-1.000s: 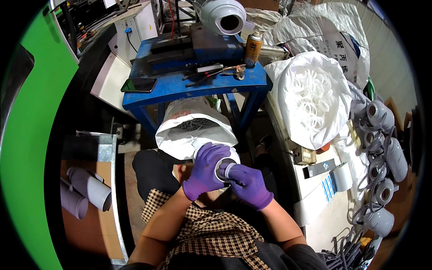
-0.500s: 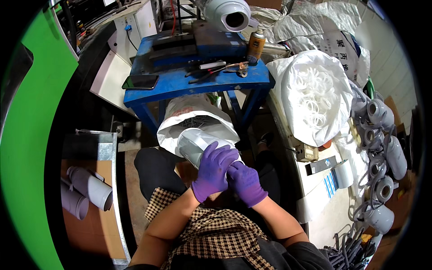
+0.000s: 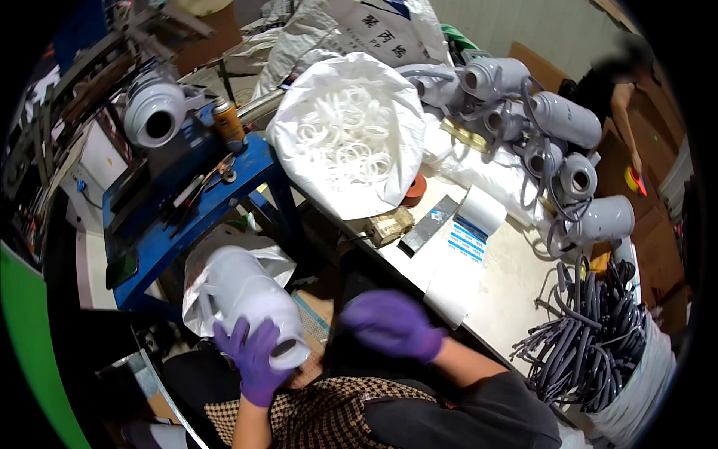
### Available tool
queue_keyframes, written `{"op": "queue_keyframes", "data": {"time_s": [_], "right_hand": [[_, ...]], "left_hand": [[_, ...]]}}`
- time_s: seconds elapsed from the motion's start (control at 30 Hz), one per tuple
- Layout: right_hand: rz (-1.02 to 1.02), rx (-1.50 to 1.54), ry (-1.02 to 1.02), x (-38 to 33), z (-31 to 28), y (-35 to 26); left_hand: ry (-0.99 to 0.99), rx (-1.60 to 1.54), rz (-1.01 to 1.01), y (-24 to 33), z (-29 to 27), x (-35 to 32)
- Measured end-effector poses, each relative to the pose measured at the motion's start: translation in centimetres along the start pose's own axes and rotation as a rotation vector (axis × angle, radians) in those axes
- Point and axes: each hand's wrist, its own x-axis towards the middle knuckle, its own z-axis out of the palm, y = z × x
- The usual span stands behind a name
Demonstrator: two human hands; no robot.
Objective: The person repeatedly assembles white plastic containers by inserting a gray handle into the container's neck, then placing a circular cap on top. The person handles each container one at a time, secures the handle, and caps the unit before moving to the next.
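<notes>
A light grey plastic jug-like shell (image 3: 254, 295) with a side handle and a round neck opening lies tilted across my lap, its neck toward me. Gripping it near the neck is my left hand (image 3: 256, 361), in a purple glove, thumb and fingers against its side. My right hand (image 3: 393, 325), also purple-gloved, is off the shell and hangs to its right, by the table edge. Motion smears its fingers, so I cannot make out whether it holds anything. Behind the shell stands an open white sack (image 3: 196, 280), partly hidden.
On the white table (image 3: 508, 303) to my right are a sack of white rings (image 3: 348, 127), a label roll (image 3: 482, 213), several grey shells (image 3: 572, 120) and a bundle of dark grey straps (image 3: 587, 337). A blue bench (image 3: 187, 224) holds tools and a spray can (image 3: 228, 123). A co-worker's arm (image 3: 624, 127) shows far right.
My view has swung to the right. My right hand has left the shell and moved right, while the left hand keeps hold of it. A co-worker has come into view.
</notes>
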Motion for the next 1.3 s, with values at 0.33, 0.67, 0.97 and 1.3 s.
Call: {"op": "queue_keyframes", "data": {"time_s": [0.33, 0.67, 0.97, 1.3], "right_hand": [[0.676, -0.795, 0.464, -12.1, -14.2, 13.6], [0.788, -0.818, 0.476, -10.5, -14.9, 13.6], [0.754, -0.728, 0.479, -11.6, -14.2, 12.6], [0.58, -0.079, 0.465, -1.3, -13.9, 1.5]], "left_hand": [[-0.294, 0.018, 0.967, 8.1, 3.0, 2.2], [-0.343, -0.071, 1.102, 9.7, 7.2, 0.8], [-0.265, -0.094, 1.087, 9.6, 8.3, 0.0], [-0.32, -0.143, 1.086, 8.9, 8.2, 0.0]]}}
